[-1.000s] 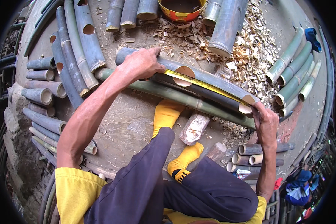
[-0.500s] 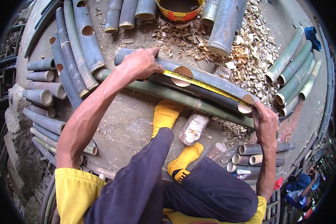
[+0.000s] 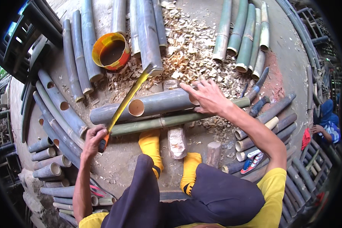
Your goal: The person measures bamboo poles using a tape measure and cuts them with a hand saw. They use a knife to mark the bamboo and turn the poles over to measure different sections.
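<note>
My left hand [image 3: 92, 141] is closed around the orange and black case of a tape measure [image 3: 104, 142]. Its yellow blade stands out past the bamboo tube, slanting up and away to the right. The grey-green bamboo tube [image 3: 161, 102] lies crosswise before me, with one round hole in open view. A second hole, near its right end, is partly covered by my right hand [image 3: 209, 98]. That hand grips the tube from above, index finger extended, thumb on the near side. A thinner green bamboo pole [image 3: 152, 124] lies along the tube's near side.
Wooden blocks [image 3: 177, 142] stand near my yellow-socked feet. An orange-yellow bowl [image 3: 111, 51] of dark liquid sits beyond, beside wood shavings [image 3: 190, 47]. Bamboo lengths lie left, far and right. Blue-and-red tools [image 3: 252, 161] rest at right; another person [image 3: 328, 121] is further off.
The tape blade, stretched along the tube before, is now lifted off it. My left hand has moved nearer with the case; my right has shifted left onto the tube. The view has turned.
</note>
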Available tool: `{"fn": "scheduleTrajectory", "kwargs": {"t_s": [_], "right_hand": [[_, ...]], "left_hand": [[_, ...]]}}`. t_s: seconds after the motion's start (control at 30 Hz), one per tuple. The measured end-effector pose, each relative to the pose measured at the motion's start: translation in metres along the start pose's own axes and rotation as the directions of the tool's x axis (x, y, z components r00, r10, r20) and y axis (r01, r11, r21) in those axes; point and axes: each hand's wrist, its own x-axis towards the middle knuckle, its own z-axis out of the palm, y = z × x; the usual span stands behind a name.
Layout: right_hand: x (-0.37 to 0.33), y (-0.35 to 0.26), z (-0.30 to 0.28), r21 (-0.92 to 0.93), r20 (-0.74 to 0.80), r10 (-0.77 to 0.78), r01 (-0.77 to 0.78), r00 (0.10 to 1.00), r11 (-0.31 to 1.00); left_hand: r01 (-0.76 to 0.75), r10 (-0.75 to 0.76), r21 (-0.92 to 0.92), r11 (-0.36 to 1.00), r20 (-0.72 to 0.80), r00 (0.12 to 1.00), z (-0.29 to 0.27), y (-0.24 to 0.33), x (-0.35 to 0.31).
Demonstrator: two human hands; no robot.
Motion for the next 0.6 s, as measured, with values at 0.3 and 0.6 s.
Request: {"fn": "scheduleTrajectory", "kwargs": {"t_s": [0.3, 0.6], "right_hand": [[-0.102, -0.009, -0.050, -0.059, -0.398, 0.109, -0.144, 0.911, 0.988], [-0.159, -0.006, -0.011, 0.705, -0.207, 0.770, -0.454, 0.604, 0.545]], "left_hand": [[-0.074, 0.083, -0.388, 0.919, 0.007, 0.997, 0.014, -0.003, -0.019], [-0.074, 0.104, -0.274, 0.959, 0.098, 0.990, 0.037, -0.018, -0.005]]}}
